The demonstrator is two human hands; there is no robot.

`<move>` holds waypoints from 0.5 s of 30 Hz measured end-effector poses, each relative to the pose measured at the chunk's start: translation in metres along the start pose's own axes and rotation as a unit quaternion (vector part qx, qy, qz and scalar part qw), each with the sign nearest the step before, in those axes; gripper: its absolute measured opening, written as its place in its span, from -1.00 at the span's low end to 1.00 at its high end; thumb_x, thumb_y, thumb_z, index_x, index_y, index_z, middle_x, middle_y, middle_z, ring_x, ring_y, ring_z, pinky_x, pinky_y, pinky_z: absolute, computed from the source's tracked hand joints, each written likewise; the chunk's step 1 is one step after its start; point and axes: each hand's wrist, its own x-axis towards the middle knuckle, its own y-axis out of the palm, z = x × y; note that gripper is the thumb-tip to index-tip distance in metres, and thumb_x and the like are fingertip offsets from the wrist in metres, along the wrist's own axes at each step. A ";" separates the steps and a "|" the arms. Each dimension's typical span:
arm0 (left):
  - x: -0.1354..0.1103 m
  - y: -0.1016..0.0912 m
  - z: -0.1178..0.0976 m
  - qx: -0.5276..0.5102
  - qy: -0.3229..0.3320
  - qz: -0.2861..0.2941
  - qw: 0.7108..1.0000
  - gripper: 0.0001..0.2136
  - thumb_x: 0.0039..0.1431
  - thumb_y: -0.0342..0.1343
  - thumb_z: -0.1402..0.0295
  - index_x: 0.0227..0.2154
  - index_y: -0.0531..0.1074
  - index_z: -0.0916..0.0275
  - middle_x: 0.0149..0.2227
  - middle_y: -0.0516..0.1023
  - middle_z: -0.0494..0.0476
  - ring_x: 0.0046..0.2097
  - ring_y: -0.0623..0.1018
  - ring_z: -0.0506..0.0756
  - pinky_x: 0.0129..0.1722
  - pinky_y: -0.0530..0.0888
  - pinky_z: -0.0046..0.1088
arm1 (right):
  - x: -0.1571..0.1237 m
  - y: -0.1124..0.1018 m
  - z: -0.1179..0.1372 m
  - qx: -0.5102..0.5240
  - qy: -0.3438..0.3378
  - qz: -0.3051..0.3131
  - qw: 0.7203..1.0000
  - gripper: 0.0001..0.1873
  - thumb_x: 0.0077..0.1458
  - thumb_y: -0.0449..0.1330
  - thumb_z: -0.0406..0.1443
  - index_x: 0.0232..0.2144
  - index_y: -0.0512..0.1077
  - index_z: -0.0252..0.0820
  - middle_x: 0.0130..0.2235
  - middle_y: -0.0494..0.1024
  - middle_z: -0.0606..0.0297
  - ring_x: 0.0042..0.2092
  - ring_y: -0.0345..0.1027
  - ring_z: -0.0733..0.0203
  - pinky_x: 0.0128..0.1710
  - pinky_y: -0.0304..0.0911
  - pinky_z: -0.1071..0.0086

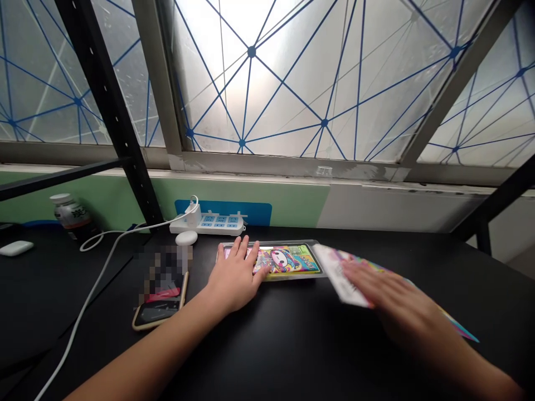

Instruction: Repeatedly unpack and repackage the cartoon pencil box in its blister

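My left hand (pixel 236 273) lies flat with fingers spread on the left end of a colourful cartoon picture in a clear flat case (pixel 288 260) on the black table (pixel 292 345). My right hand (pixel 388 292) is blurred by motion and sits over a colourful printed sheet (pixel 340 273) with a white edge, just right of the case. Its fingers look stretched along the sheet, but the grip is smeared.
A phone (pixel 161 295) lies left of my left hand. Behind it are a white power strip (pixel 209 224) with a charger and cable, a small white round case (pixel 186 238), a bottle (pixel 72 214) and a white case (pixel 15 248) at far left. Black shelf posts stand at both sides.
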 end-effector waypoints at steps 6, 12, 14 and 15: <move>0.003 0.007 -0.003 0.010 0.008 -0.014 1.000 -0.41 0.43 -0.35 0.07 0.37 0.06 0.31 0.42 -0.05 0.31 0.43 -0.06 0.30 0.31 0.04 0.14 | 0.054 0.015 0.115 0.072 -0.147 0.049 0.985 -0.59 0.34 -0.07 -0.36 0.14 0.40 -0.21 0.08 0.57 0.17 0.04 0.47 -0.02 -0.01 0.34 0.19; 0.005 0.004 0.001 0.013 0.032 -0.024 0.999 -0.46 0.42 -0.27 0.17 0.34 0.12 0.33 0.40 0.02 0.36 0.42 0.01 0.32 0.29 0.08 0.16 | 0.105 0.061 0.124 0.243 -0.073 0.136 0.958 -0.54 0.30 0.08 0.00 0.08 0.40 -0.14 0.08 0.52 0.13 0.10 0.33 0.00 0.12 0.24 0.13; 0.006 0.004 0.003 0.010 0.045 -0.026 0.999 -0.46 0.42 -0.27 0.17 0.34 0.13 0.31 0.40 0.05 0.35 0.41 0.04 0.32 0.29 0.10 0.15 | 0.114 0.063 0.117 0.277 -0.066 0.148 0.947 -0.47 0.26 0.08 0.09 0.05 0.42 -0.14 0.08 0.50 0.13 0.11 0.29 0.00 0.15 0.19 0.13; 0.006 0.005 0.004 0.010 0.049 -0.029 0.998 -0.46 0.42 -0.27 0.16 0.34 0.14 0.31 0.40 0.06 0.35 0.41 0.05 0.32 0.28 0.10 0.15 | 0.115 0.063 0.114 0.290 -0.065 0.148 0.943 -0.43 0.24 0.08 0.12 0.05 0.42 -0.14 0.09 0.50 0.13 0.12 0.28 -0.01 0.17 0.17 0.13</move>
